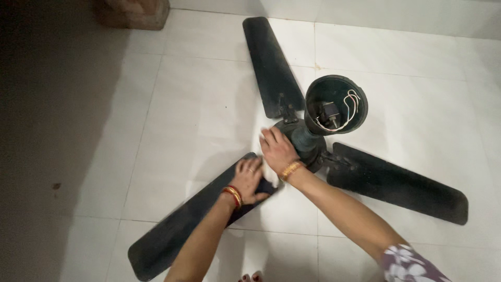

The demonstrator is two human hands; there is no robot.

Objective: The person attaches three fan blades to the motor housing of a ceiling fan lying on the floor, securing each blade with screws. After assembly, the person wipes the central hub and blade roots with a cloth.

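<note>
As it lies on the white tiled floor, canopy cup upward, the item is entered thus:

Item: dark three-bladed ceiling fan, at frame centre.
Blades: near blade runs toward 7 o'clock; far blade toward 11 o'clock; right blade toward 4 o'clock.
Handling: judged heavy at the motor hub — stiff metal, dusty, blades thin and liable to bend if levered at the tips. Best taken at the hub or blade roots.
Left hand: flat, fingers spread, pressing the near blade's root; not closed around it.
Right hand: open, palm down on a pale cloth where blade meets hub — whether it pinches the cloth, cannot tell.
Container: canopy cup, open-mouthed, at 1 o'clock of the hub.
Contents: small dark terminal block and looped pale wires.
Other: brown block at far 11 o'clock.
</note>
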